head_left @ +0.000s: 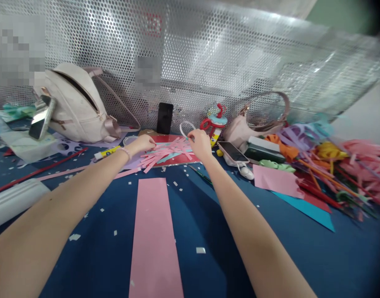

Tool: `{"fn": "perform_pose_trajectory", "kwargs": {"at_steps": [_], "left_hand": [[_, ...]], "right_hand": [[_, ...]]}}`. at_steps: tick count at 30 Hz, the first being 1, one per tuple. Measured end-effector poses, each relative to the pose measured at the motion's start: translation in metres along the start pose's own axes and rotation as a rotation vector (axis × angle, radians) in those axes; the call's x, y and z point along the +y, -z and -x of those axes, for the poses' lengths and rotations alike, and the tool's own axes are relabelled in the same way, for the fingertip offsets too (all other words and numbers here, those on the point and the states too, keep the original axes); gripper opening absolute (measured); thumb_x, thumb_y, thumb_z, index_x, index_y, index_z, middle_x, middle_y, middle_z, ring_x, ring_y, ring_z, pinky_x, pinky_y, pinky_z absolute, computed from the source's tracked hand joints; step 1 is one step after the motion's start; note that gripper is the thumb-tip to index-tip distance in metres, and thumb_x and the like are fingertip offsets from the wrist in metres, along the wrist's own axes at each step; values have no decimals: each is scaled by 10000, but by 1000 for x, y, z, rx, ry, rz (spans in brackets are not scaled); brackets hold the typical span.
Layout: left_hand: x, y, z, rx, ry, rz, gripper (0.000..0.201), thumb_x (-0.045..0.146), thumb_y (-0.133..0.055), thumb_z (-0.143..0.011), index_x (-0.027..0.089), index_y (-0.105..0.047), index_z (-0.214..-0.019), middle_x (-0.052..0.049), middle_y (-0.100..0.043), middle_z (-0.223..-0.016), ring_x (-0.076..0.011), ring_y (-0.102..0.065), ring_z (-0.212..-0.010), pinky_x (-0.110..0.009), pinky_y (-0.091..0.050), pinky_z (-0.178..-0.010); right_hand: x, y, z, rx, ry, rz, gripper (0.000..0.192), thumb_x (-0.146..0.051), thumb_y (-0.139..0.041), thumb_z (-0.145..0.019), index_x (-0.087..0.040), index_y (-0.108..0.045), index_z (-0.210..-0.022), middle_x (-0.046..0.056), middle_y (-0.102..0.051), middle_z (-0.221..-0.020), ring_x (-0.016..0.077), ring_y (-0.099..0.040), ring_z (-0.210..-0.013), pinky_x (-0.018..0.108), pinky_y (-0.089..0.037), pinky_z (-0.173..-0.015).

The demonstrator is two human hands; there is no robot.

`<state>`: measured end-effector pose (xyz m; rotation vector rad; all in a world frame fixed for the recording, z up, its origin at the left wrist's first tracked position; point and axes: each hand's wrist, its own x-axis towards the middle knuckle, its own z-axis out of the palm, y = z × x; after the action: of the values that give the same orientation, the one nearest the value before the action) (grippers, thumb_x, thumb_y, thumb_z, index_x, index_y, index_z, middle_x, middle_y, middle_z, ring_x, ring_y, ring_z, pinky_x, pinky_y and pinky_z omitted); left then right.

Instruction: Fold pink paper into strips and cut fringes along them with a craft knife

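The pile of pink paper strips (pixel 166 152), judged light, limp and easily torn, is pinched at its ends by the left hand (pixel 144 143) and right hand (pixel 199 142).

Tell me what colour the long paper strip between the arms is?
Pink. The paper strip shows best in the head view, lying on the blue table.

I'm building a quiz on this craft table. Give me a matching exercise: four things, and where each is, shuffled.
Things:
1. backpack
2. black phone
3. long pink sheet
4. fringed pink strips

Places:
A. flat on the blue cloth between the forearms
B. upright against the perforated screen
C. far left, lying on its side
D. between the left hand and right hand

Pairs: 1-C, 2-B, 3-A, 4-D
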<state>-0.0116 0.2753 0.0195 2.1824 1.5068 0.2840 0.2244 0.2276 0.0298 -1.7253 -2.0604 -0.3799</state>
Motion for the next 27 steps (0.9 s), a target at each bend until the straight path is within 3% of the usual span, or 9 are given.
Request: {"fn": "perform_pose_trajectory", "kwargs": {"at_steps": [6, 9, 12, 15, 18, 22, 27], "left_hand": [[-8, -11, 6, 23, -11, 0, 286, 333, -565, -926, 155, -578, -1149, -77, -586, -1158, -214, -604, -962, -391, -529, -803], [-13, -14, 11, 59, 3, 3, 285, 332, -562, -929, 155, -574, -1151, -79, -590, -1147, -206, -608, -949, -387, -532, -795], [-19, -15, 16, 107, 2, 8, 285, 334, -560, -930, 154, -574, -1150, -77, -591, -1143, -207, -609, -949, -389, -532, -798], [-24, -18, 19, 155, -17, 6, 277, 343, -558, -930, 156, -585, -1133, -72, -594, -1141, -214, -606, -959, -392, -527, -811], [-23, -21, 21, 194, -42, 4, 270, 347, -553, -932, 160, -590, -1123, -71, -595, -1140, -215, -604, -966, -398, -522, -825], [-17, -24, 25, 227, -86, 20, 273, 340, -557, -932, 150, -584, -1126, -74, -599, -1126, -209, -607, -958, -401, -522, -820], [-11, -26, 30, 262, -110, 39, 273, 337, -556, -933, 145, -583, -1126, -74, -602, -1117, -207, -611, -949, -397, -527, -808]], "right_hand": [[-21, -24, 6, -147, 154, 19, 196, -168, -464, -922, -173, -653, -974, 91, -641, -1084, 216, -536, -1067, 372, -408, -907], [-19, -27, 8, -223, 163, 61, 200, -285, -532, -925, -158, -618, -1053, 72, -619, -1103, 200, -581, -999, 399, -470, -864], [-12, -21, 8, -243, 91, 135, 288, -359, -568, -906, -157, -595, -1109, 73, -605, -1130, 205, -590, -992, 436, -481, -867], [-6, -11, 9, -183, -28, 201, 225, -223, -520, -916, -110, -639, -1069, 166, -632, -1099, 292, -552, -1073, 523, -403, -912], [-1, -2, 9, -113, -88, 198, 325, -67, -386, -892, -83, -670, -1050, 246, -619, -1127, 359, -495, -1137, 565, -344, -906], [1, -1, 5, -106, -60, 89, 364, -83, -368, -882, -128, -664, -1090, 176, -614, -1179, 304, -506, -1131, 462, -383, -897], [3, -8, -1, -264, 69, -92, 225, -139, -553, -808, -196, -723, -943, 29, -706, -966, 160, -614, -882, 241, -435, -807]]}}
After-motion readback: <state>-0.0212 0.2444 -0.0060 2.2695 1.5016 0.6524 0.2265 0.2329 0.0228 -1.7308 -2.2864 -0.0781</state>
